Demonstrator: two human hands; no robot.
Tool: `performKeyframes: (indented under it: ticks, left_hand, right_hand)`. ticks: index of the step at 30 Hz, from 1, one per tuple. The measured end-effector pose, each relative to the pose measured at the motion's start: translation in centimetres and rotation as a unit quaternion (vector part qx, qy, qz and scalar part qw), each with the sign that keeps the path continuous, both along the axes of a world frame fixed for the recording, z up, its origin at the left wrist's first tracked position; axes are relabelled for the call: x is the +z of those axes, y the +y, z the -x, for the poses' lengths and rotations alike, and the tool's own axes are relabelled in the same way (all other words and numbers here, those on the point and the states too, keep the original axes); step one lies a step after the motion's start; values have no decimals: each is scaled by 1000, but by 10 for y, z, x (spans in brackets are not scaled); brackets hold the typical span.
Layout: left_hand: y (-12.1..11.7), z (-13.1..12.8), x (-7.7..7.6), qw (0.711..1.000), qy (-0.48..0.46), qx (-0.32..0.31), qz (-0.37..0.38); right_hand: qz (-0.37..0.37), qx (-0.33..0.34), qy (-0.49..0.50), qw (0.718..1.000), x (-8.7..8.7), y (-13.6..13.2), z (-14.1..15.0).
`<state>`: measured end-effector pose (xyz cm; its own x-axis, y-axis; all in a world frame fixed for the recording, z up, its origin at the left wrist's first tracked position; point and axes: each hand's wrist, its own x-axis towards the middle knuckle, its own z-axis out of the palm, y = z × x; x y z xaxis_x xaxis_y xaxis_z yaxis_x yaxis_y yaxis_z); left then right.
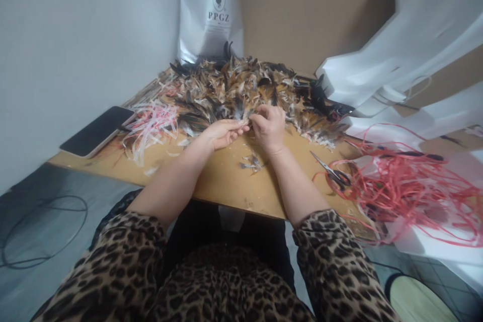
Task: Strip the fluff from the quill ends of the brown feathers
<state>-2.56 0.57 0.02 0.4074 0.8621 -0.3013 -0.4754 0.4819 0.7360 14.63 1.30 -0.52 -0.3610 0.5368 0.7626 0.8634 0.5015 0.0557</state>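
Observation:
My left hand (225, 133) is closed in a pinch at the near edge of the feather pile. A small grey-white feather (239, 109) rises from its fingertips. Close beside it, my right hand (269, 128) is also pinched, its fingertips almost meeting the left ones; what lies between them is too small to make out. Behind both hands spreads a large heap of brown and black feathers (215, 83). A few loose feather bits (251, 163) lie on the table below the hands.
The wooden table (226, 186) bears a phone (97, 131) and pink and white strips (153, 123) at left. Scissors (332, 171) lie right, next to tangled red strips (411, 191). A white printed bag (211, 15) stands behind; white sheeting (407, 45) hangs at right.

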Motion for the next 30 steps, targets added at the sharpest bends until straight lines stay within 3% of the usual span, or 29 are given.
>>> performKeyframes:
  ticks: [12,16,20,25,30]
  left_hand:
    - [-1,-2,2,1000,9,4,22]
    - [0,1,3,1000,-10,10,2]
    - [0,5,7,999,-20,26,-19]
    - [1,4,5,997,-26,49,-61]
    - [0,-1,0,990,34,52,-124]
  right_hand:
    - [-13,-3,-1,1000,-2,0,4]
    - [22,-21,59,998,-6,5,-2]
    - [60,-30,178,982,-9,12,-10]
    - [146,52,346,925,0,9,-1]
    - [367,162,473,785,13,-5,20]
